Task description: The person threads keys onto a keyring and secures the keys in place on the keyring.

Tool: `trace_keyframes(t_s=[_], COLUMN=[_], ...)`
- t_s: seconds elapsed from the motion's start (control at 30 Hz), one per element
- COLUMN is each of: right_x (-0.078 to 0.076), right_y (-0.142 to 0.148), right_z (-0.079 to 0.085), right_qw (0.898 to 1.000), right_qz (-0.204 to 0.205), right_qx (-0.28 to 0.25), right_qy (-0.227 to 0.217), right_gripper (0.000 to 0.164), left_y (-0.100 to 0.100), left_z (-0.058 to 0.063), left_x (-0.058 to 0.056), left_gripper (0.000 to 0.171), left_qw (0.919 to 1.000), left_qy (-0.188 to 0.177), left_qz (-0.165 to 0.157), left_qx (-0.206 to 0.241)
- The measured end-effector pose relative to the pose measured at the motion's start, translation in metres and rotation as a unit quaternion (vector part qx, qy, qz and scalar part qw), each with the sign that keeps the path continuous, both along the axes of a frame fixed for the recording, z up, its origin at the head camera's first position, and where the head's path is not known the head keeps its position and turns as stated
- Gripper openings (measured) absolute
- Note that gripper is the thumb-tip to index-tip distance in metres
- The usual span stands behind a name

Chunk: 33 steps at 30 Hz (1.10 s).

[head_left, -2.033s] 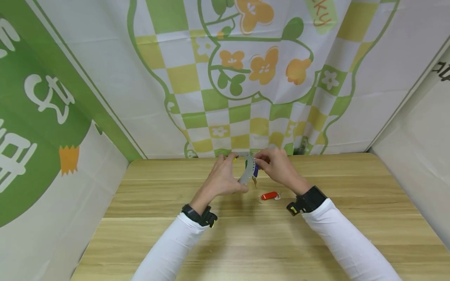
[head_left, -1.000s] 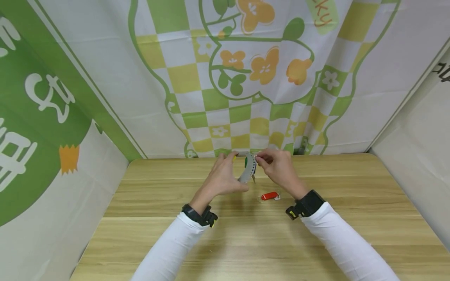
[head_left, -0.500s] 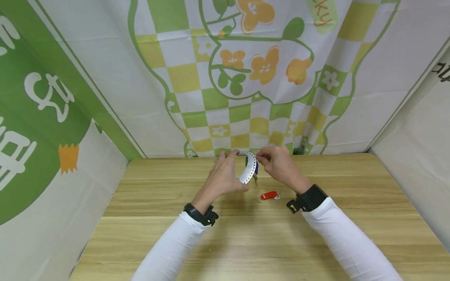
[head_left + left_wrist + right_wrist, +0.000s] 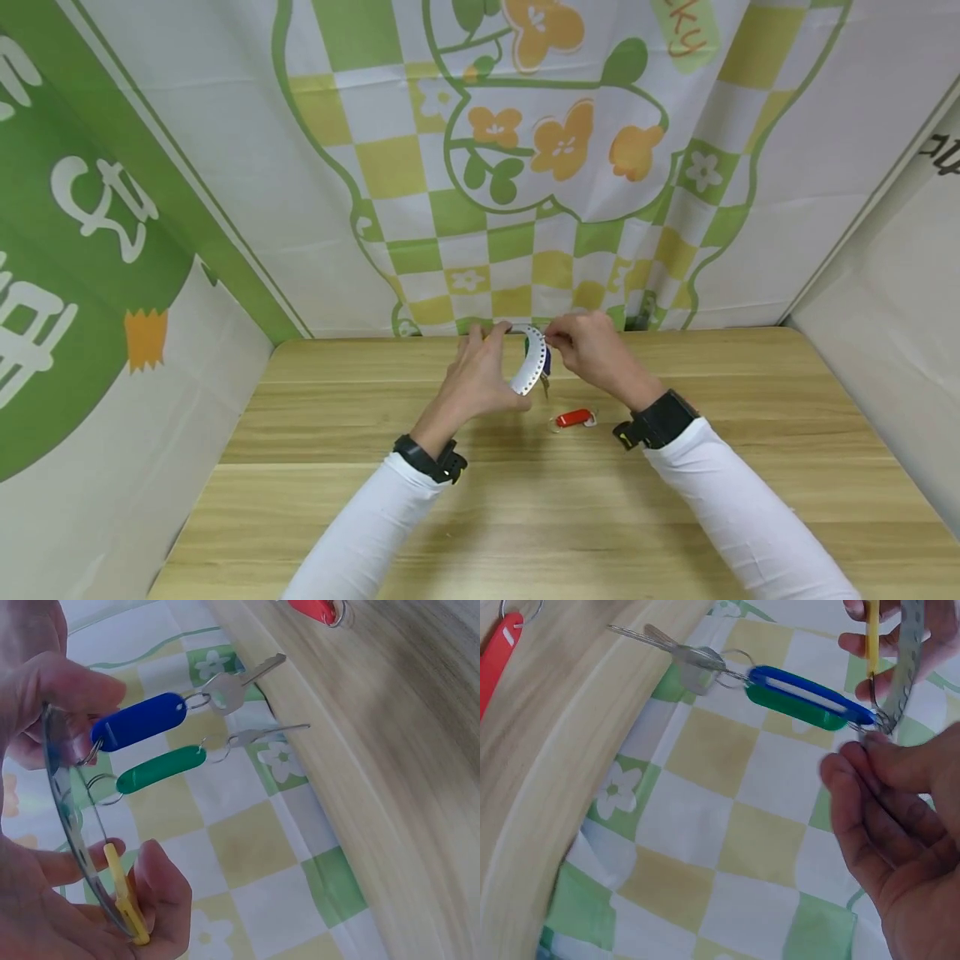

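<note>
- So, the flat blue oblong plastic key tag (image 4: 142, 721) is right up by the outer edge of the curved silver plate with a row of holes (image 4: 534, 367), held above the table.
- In the head view it dangles at about 6 o'clock from the right hand's (image 4: 596, 354) fingertips, long axis pretty much up and down. In the left wrist view it runs off towards 2 o'clock from its ring end.
- Right hand is the nearer one, at that ring end. Thumb and finger are closed tight in a pinch on the thin silver wire ring (image 4: 95, 752). Whether that ring goes through a hole, I can't tell, too much overlap.
- Looks: rounded ends, deep blue, with a pale long panel showing in the right wrist view. A silver key with a round head (image 4: 227, 691) hangs off its far end.
- Left hand (image 4: 476, 379) is spread across the plate, fingers on the far rim around 12, thumb around 6, so it's a wide grip with the plate firmly in it.
- Just beside the blue one is a green oblong plastic key tag (image 4: 161, 769) with its own key (image 4: 244, 738). A narrow yellow piece (image 4: 124, 892), maybe another tag, sits by the left fingers.
- Red oblong key tag with rings (image 4: 573, 418) lies on the pale wood-grain table (image 4: 540, 533), around 5 o'clock from the right fingertips, apart from everything else.
</note>
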State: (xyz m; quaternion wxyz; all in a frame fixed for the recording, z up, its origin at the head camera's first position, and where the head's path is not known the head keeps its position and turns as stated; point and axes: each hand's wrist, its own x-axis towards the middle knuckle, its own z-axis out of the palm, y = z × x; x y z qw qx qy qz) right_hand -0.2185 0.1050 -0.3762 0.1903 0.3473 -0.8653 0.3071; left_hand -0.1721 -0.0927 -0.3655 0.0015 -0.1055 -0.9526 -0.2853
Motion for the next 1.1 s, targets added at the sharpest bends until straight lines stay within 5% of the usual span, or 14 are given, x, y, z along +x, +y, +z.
trace_keyframes(t_s=[0.2,0.37,0.57,0.9,1.0,1.1], right_x=[0.004,0.007,0.005,-0.004,-0.003,-0.002], right_y=[-0.008,-0.014,-0.013,0.001,0.002,-0.001], right_z=[-0.006,-0.012,-0.014,-0.016,-0.017,-0.017], right_qw=[0.993,0.987,0.992,0.992,0.995,0.998], right_qz=[-0.083,-0.135,-0.107,0.014,-0.001,-0.047], right_qx=[-0.084,-0.089,-0.063,0.015,0.015,-0.019], right_qy=[-0.028,-0.011,0.032,0.121,0.099,0.024], right_gripper=[0.004,0.007,0.004,0.010,0.006,0.003], left_y=[0.003,0.007,0.007,0.000,0.000,0.001], left_z=[-0.001,-0.002,-0.002,-0.004,-0.004,-0.004], left_x=[-0.002,-0.002,-0.001,-0.003,-0.004,-0.004], left_gripper=[0.116,0.118,0.117,0.117,0.117,0.116], left_qw=[0.9997,0.9994,0.9995,0.9998,0.9998,0.9999], left_qy=[0.002,0.006,0.015,0.005,-0.005,-0.001], left_qz=[0.021,0.034,0.027,-0.012,-0.013,-0.008], left_qx=[0.014,0.008,-0.003,-0.017,-0.013,-0.009])
